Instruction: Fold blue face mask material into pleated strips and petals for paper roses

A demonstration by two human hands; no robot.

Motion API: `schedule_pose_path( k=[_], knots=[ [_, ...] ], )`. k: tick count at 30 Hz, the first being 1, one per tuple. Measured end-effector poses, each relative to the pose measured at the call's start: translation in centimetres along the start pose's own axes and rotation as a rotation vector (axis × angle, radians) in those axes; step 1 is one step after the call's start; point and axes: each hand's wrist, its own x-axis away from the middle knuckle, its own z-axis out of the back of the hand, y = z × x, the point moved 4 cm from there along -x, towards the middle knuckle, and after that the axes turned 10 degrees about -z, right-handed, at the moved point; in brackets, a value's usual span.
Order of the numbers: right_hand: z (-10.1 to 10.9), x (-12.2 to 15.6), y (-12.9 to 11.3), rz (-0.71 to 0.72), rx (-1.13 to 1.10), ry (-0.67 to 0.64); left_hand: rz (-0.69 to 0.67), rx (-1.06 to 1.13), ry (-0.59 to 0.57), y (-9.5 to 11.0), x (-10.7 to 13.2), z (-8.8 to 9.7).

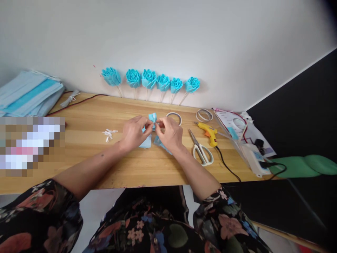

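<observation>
Between my two hands is a small blue fabric piece [152, 116], pinched by the fingertips of both. My left hand [135, 131] grips it from the left, thumb and forefinger pressed together. From the right, my right hand [170, 133] pinches the same piece, its fingertips close to the left ones. Below the left hand lies a stack of light blue fabric squares [145, 142] on the table. More blue fabric pieces [161, 143] lie partly hidden under the right hand. Just behind that hand is a roll of tape [177, 116].
Several blue fabric roses [149, 79] on sticks lean on the wall. Scissors [201, 151], a yellow glue gun [210, 133] with its cord and a second tape roll [204, 115] are at right. White strips [108, 134] and a pile of face masks [28, 93] are left. A power strip [255, 160] sits far right.
</observation>
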Motion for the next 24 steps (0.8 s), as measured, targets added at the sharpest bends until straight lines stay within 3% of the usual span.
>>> schedule_pose_path(
  k=[7, 14, 20, 24],
  knots=[
    [-0.1, -0.1, -0.1, -0.101, -0.02, -0.007, 0.043, 0.031, 0.03, 0.1, -0.3, 0.4],
    [-1.0, -0.1, 0.4, -0.315, -0.254, -0.081, 0.113, 0.153, 0.093, -0.1, -0.2, 0.5],
    [-1.2, -0.3, 0.9, -0.356, -0.525, -0.119, 0.165, 0.269, 0.122, -0.4, -0.2, 0.6],
    [-1.1, -0.4, 1.5, -0.373, -0.518, -0.095, 0.198, 0.447, 0.118, -1.1, 0.0, 0.2]
  ],
)
